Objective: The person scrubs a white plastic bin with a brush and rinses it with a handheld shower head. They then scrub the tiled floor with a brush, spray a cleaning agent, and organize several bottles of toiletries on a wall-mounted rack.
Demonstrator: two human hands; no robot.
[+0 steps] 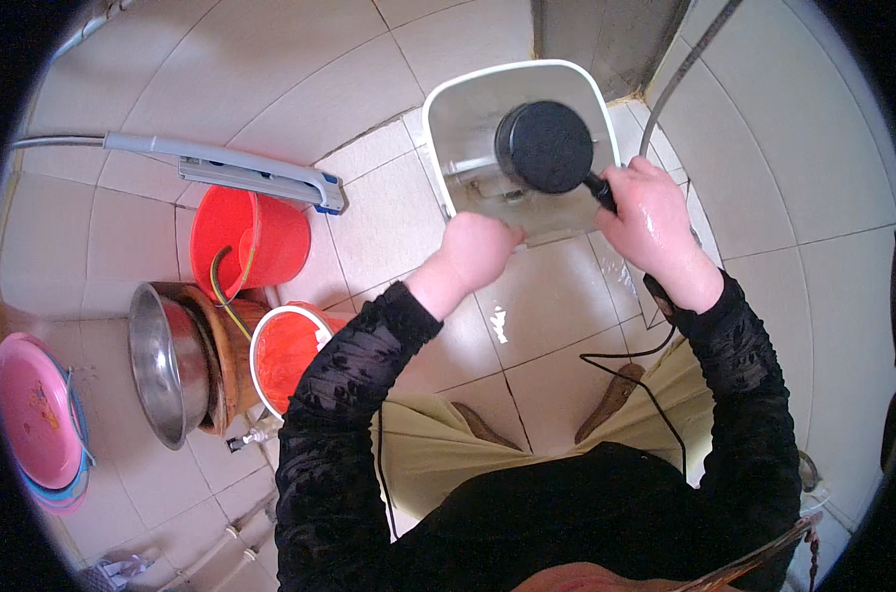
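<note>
A white rounded-square plastic bin (435,159) stands tilted on the tiled floor, its opening facing me. Its near rim is gripped by my left hand (481,248), the fingers partly hidden at the edge. My right hand (651,214), wet on its back, is closed round the handle of a black shower head (544,146). The round head is over the bin's opening, and a grey hose runs up from the hand. Whether water is flowing cannot be told. Wet patches shine on the tiles near the bin.
To the left are a red bucket (285,240) with a hose inside, a lined red bin (289,359), a steel basin (148,370) and a pink basin (37,414). A flat mop (259,174) leans above the bucket. A black cable (640,381) hangs before my legs.
</note>
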